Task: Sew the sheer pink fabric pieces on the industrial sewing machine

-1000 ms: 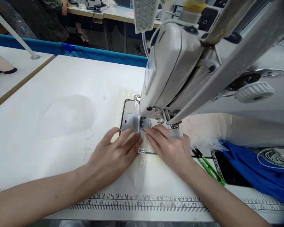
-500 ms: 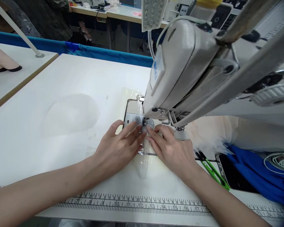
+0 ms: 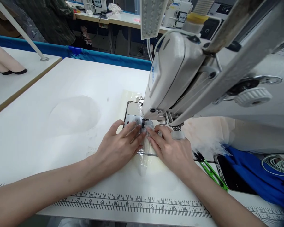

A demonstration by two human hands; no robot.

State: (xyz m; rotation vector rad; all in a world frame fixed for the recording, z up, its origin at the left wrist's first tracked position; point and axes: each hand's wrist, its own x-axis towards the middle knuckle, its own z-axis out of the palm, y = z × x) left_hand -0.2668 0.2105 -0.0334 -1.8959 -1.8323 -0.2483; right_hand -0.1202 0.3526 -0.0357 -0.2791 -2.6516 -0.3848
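A white sewing machine [image 3: 170,66] stands over a metal plate [image 3: 132,110] in the white table. Just left of its needle area, my left hand [image 3: 120,143] lies with fingers spread on the plate and a strip of clear, shiny material [image 3: 143,160]. My right hand [image 3: 171,148] rests on the right side of the same strip, thumb and index finger stretched toward the presser foot [image 3: 144,122], other fingers curled. Both hands' fingertips are close together near the foot. Whether any thin material lies beneath the fingertips is hard to make out.
Green-handled scissors [image 3: 211,171], a black phone [image 3: 234,176], blue cloth [image 3: 257,176] and a coiled cable [image 3: 278,164] lie at the right. Sheer pale fabric [image 3: 208,132] sits behind my right hand. A ruler strip [image 3: 132,205] runs along the front edge. Beyond the table stands a person [image 3: 54,22].
The view has shifted slightly, so the machine and background appear moved. Both hands stay in nearly the same place beside the presser foot.
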